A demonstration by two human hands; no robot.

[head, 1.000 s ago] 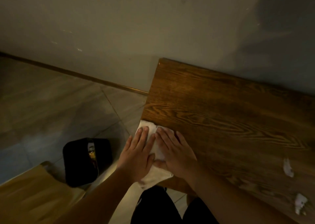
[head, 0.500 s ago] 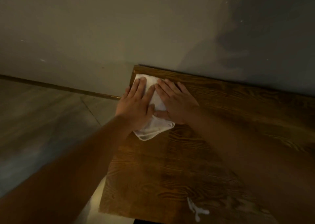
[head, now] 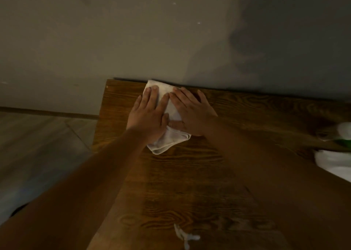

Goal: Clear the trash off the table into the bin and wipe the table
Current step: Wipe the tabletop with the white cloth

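So both hands are flat on a white cloth (head: 169,135), pressing it onto the table (head: 190,183) right up at the far edge, close to the far-left corner. Left hand (head: 149,114) has its fingers straight and spread a little, palm down on the left half of the cloth. Right hand (head: 191,112) is the same deal, fingers out straight and laid flat on the right half, with its thumb tucked over toward the left hand. The two hands sit just beside each other, almost touching, and neither is gripping anything. The cloth's far end touches the wall (head: 133,31), and a folded corner pokes out from under the palms on the near side.

Trash is still on the table: a small white scrap (head: 185,237) lies near the near edge, well apart from the cloth. At the right edge there's something white (head: 332,162) with a blurry green and white thing (head: 343,137) just behind it, can't tell what either is. Floor (head: 38,145) shows off the table's left edge.
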